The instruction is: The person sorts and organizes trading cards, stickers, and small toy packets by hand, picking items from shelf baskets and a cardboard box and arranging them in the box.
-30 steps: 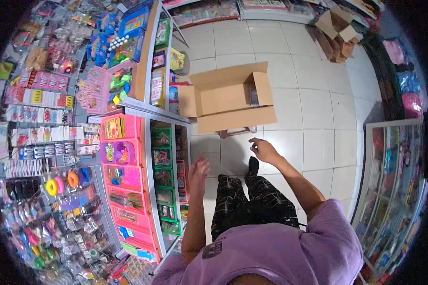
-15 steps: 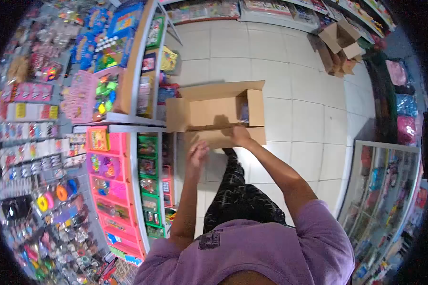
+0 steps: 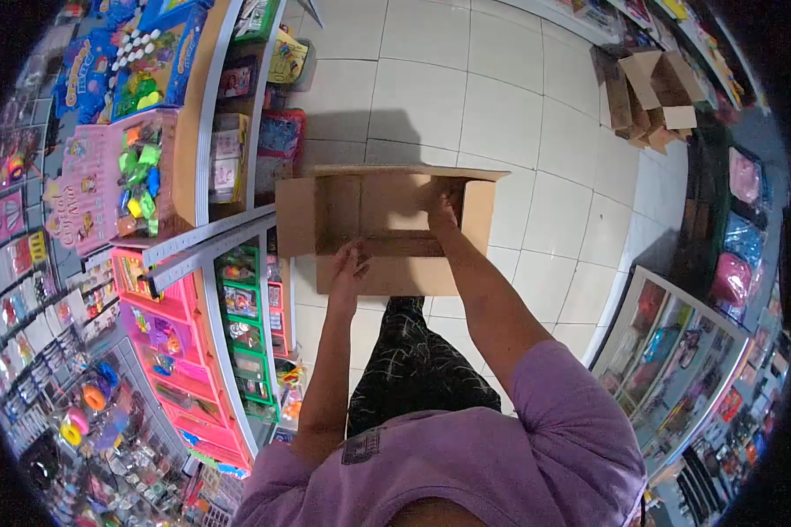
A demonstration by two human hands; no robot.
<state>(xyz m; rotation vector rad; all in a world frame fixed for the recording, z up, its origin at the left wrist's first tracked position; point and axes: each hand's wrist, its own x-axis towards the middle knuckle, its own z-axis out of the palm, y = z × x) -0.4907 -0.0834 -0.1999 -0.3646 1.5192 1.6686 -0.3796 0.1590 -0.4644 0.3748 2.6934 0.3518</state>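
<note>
An open cardboard box (image 3: 387,275) lies on the tiled floor before me, its flaps folded outward. My right hand (image 3: 446,212) reaches down inside its right end, beside a dark item that the hand mostly covers. Shadow and the hand's own back hide those fingertips, so I cannot tell whether they grip anything. Over the near flap is my left hand (image 3: 350,262), its fingers loosely bent and apart, with nothing visible in them.
Toy shelves (image 3: 204,132) stand close on the left, with pink drawers (image 3: 171,360) below. More open cartons (image 3: 655,92) sit at the far right. A glass display case (image 3: 668,338) is at the right, near wrapped bags (image 3: 736,277).
My right hand has moved from the near flap into the box's right end. My left hand has come up to the near flap. The view has shifted and come closer.
</note>
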